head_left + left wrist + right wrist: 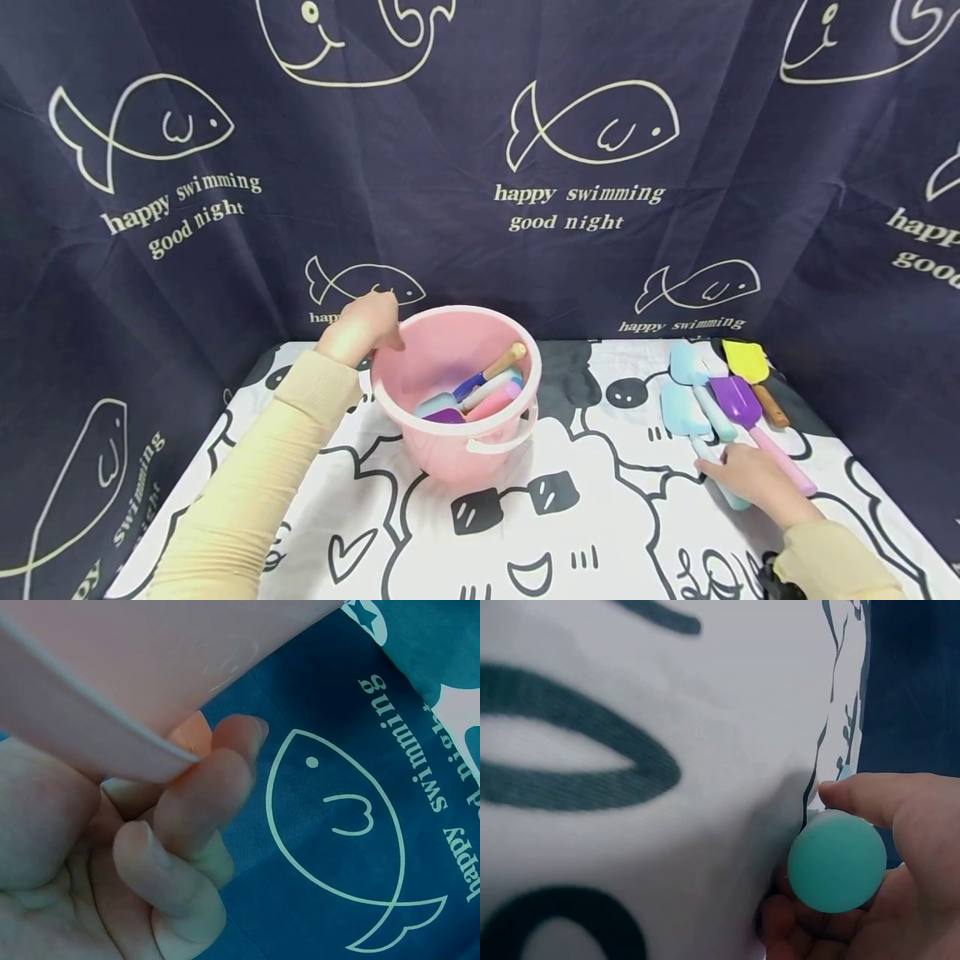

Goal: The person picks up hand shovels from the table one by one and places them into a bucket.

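On the left of the table, a pink bucket [457,454] stands upright with several spatulas inside, one of them with a wooden handle [504,360]. My left hand [367,325] grips its rim; in the left wrist view, fingers curl around the bucket wall [112,712]. Over on the right, my right hand [750,482] holds a light blue spatula [682,410] by the handle, whose round turquoise end [837,862] faces the right wrist camera. Right beside it lie another light blue spatula [686,364], a purple spatula with a pink handle [738,402] and a yellow spatula [747,360].
A white tablecloth [585,533] with black cartoon drawings covers the table. Dark blue curtains [450,225] printed with fish hang behind and along both sides. The bucket's white carrying handle [502,443] hangs down at its front.
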`<state>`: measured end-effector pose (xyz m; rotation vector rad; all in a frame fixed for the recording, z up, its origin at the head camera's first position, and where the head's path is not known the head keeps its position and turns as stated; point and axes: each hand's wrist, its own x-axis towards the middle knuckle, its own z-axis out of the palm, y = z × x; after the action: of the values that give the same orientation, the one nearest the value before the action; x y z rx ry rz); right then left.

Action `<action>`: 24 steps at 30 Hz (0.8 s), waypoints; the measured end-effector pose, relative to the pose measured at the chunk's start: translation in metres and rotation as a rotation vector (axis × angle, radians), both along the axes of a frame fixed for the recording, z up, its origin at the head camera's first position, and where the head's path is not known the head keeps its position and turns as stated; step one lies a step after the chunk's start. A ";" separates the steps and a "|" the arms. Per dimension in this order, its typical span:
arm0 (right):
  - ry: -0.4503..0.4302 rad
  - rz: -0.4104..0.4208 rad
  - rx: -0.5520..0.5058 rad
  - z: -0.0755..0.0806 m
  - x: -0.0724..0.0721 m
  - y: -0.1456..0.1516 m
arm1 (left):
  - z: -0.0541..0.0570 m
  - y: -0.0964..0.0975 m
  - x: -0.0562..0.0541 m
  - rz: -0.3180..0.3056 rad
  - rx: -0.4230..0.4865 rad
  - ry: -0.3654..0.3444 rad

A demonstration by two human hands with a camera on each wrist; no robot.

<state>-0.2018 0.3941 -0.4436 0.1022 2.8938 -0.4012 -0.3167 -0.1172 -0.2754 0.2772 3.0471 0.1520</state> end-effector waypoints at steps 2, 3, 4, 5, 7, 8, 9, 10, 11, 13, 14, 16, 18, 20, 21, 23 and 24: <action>-0.011 0.001 0.005 0.001 0.000 0.000 | 0.000 0.000 0.000 -0.005 0.008 -0.001; -0.015 -0.002 0.005 0.002 0.000 0.000 | 0.000 0.000 -0.001 -0.007 0.010 -0.001; -0.014 0.001 0.009 0.003 0.000 0.001 | 0.000 0.000 -0.001 -0.009 0.012 -0.001; -0.012 0.003 0.010 0.004 0.000 0.001 | 0.000 0.000 -0.001 -0.010 0.010 0.002; -0.018 -0.013 -0.003 0.006 0.001 0.002 | 0.000 0.000 -0.001 -0.016 0.006 0.010; -0.023 -0.025 -0.014 0.007 0.001 0.002 | 0.000 0.000 -0.001 -0.017 0.004 0.013; -0.032 -0.039 -0.027 0.008 0.002 0.003 | 0.000 0.001 -0.001 -0.017 0.004 0.017; -0.041 -0.050 -0.033 0.009 0.002 0.003 | 0.000 0.001 -0.001 -0.019 0.003 0.020; -0.049 -0.061 -0.038 0.009 0.003 0.004 | 0.000 0.001 -0.001 -0.019 0.003 0.018; -0.055 -0.073 -0.045 0.011 0.003 0.006 | 0.001 0.001 -0.001 -0.018 0.002 0.020; -0.054 -0.071 -0.040 0.012 0.002 0.007 | 0.001 0.000 -0.001 -0.016 0.000 0.019; -0.048 -0.057 -0.016 0.014 -0.001 0.008 | 0.001 0.000 -0.001 -0.011 -0.006 0.018; -0.042 -0.042 -0.004 0.016 -0.003 0.010 | 0.001 0.000 -0.001 -0.007 -0.013 0.019; -0.043 -0.028 0.014 0.018 -0.006 0.010 | 0.001 0.000 -0.002 -0.007 -0.017 0.017; -0.042 -0.021 0.018 0.019 -0.006 0.010 | 0.001 0.000 -0.002 -0.007 -0.019 0.018; -0.029 -0.004 0.024 0.021 -0.007 0.010 | 0.000 0.000 -0.002 -0.009 -0.021 0.019; -0.023 -0.001 0.027 0.022 -0.007 0.009 | 0.000 0.000 -0.002 -0.009 -0.018 0.014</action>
<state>-0.2091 0.4034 -0.4214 0.1117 2.8770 -0.3586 -0.3186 -0.1171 -0.2755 0.2927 3.0592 0.1222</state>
